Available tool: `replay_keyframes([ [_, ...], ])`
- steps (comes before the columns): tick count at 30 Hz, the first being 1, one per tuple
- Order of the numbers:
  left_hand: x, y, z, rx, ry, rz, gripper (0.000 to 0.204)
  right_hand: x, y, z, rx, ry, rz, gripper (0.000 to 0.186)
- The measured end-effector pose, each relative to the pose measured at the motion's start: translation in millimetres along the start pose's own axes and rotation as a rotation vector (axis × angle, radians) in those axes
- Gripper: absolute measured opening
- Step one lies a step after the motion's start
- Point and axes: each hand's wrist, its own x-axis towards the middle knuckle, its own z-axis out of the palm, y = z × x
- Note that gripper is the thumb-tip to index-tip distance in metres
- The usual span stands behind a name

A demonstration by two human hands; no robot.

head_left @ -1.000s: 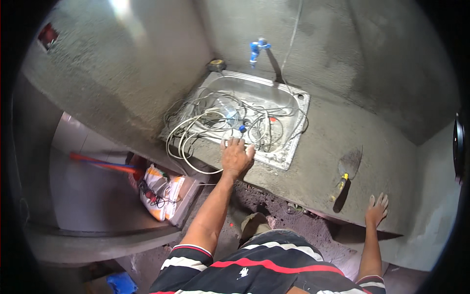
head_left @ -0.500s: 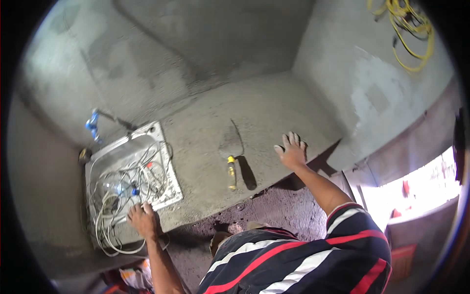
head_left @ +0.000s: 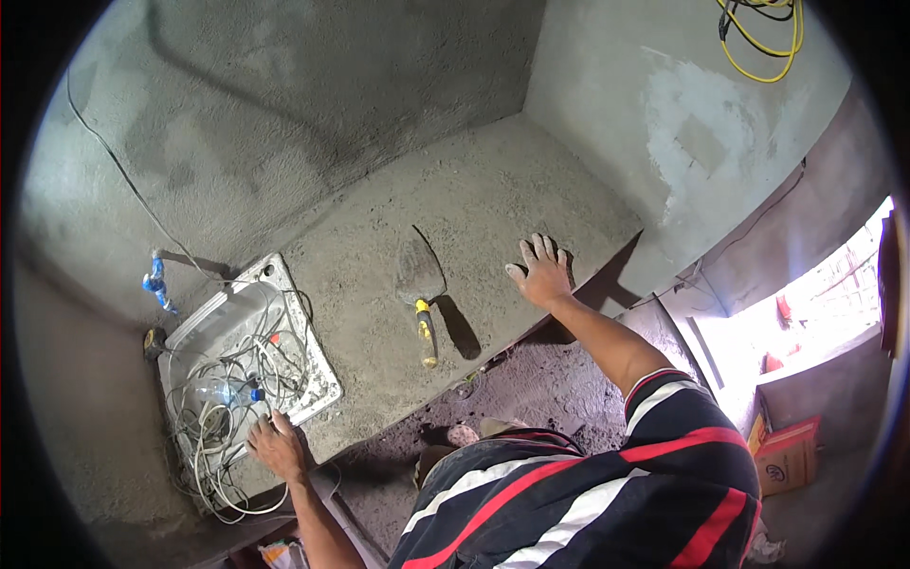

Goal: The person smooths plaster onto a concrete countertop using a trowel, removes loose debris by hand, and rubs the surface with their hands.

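My right hand (head_left: pixel 545 275) lies flat on the rough cement counter (head_left: pixel 493 199), fingers spread, holding nothing. My left hand (head_left: pixel 277 448) rests open at the front edge of the counter, beside the near corner of a white sink (head_left: pixel 327 375) and the tangled cables (head_left: pixel 213 446) in it. Between my two hands a pointed trowel (head_left: pixel 420 270) lies on the cement, its blade toward the wall and its yellow and black handle toward me. Neither hand touches it.
A clear plastic bottle (head_left: pixel 216 391) with a blue cap lies among the cables. A blue tap (head_left: pixel 157 283) sticks out of the wall behind the sink. A yellow cable (head_left: pixel 773 71) hangs on the right wall. A cardboard box (head_left: pixel 789 460) stands low at the right.
The view has shifted, so the counter, sink and trowel appear slightly further left, and more of the box shows. Both hands stay in about the same places on the counter.
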Motion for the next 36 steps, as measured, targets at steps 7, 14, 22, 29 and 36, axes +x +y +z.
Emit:
replay_keyframes([
  [7,1.6,-6.1,4.8,-0.015,0.019,0.012,0.045,-2.3,-4.5,-5.5,0.012,-0.015,0.006,0.076],
  [14,1.6,3.3,-1.4,-0.028,0.016,0.0,0.045,0.7,-0.5,-1.4,0.015,-0.017,0.012,0.077],
  [22,1.1,0.1,2.3,-0.024,0.002,0.003,0.046,0.8,1.3,-1.7,0.014,0.001,0.001,0.077],
  [29,0.7,-1.4,2.2,-0.003,-0.026,-0.011,0.046,-0.2,0.5,-1.5,0.021,-0.001,-0.005,0.076],
  [36,5.0,2.9,5.5,-0.025,0.018,0.007,0.045,1.5,3.3,-4.5,-0.003,-0.021,0.015,0.077],
])
